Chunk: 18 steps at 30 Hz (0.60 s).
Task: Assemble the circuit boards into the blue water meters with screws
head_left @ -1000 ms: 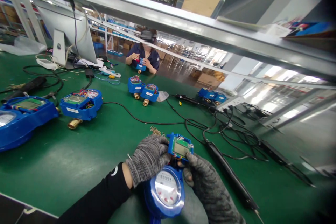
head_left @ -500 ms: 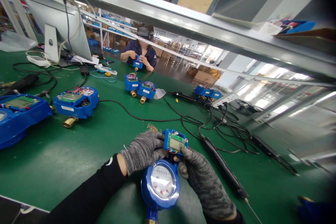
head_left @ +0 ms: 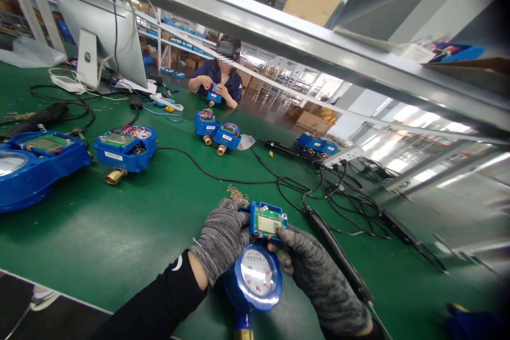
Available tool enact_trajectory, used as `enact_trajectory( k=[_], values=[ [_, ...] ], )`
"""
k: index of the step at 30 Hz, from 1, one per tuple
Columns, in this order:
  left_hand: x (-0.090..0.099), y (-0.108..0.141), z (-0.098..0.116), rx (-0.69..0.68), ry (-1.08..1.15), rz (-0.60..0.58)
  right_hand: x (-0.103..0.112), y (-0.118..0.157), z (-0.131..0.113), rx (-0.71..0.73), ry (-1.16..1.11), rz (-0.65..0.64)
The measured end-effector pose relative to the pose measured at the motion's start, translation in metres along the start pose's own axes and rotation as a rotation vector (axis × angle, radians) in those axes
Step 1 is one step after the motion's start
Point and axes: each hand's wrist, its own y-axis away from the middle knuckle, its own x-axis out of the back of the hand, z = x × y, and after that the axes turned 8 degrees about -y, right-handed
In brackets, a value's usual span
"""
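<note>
A blue water meter (head_left: 232,282) with a round number dial lies in front of me, its brass pipe end toward me. At its far end is an open blue box with a green circuit board and a grey display (head_left: 268,223). My left hand (head_left: 223,236), in a grey knit glove, grips the box's left side. On the right side, my gloved right hand (head_left: 319,265) holds the box, thumb at the display's corner and bare fingertips below. A pile of small brass-coloured screws (head_left: 236,192) lies just beyond my left hand.
More blue meters stand left (head_left: 127,156), far left (head_left: 48,180) and across the green table (head_left: 171,202). A black electric screwdriver (head_left: 338,252) and tangled cables lie right. A monitor (head_left: 103,32) stands back left. Opposite, a co-worker (head_left: 217,82) holds a blue meter. A metal shelf crosses above.
The view has shifted slightly, so most things sit a little further right. The display box looks tilted a bit more toward me. Both hands keep their hold on it.
</note>
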Motion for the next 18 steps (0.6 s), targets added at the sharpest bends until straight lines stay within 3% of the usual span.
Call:
enact_trajectory(
  k=[6, 13, 18],
  values=[
    [-0.001, 0.005, -0.003, 0.014, 0.069, 0.054, -0.007, 0.005, -0.002, -0.154, -0.042, 0.012],
    [0.005, -0.003, -0.006, -0.032, 0.016, 0.013, 0.025, -0.012, 0.002, -0.144, 0.147, -0.029],
    [0.004, -0.008, -0.007, 0.072, 0.121, 0.085, 0.034, -0.015, 0.001, -0.189, 0.209, -0.057]
  ],
)
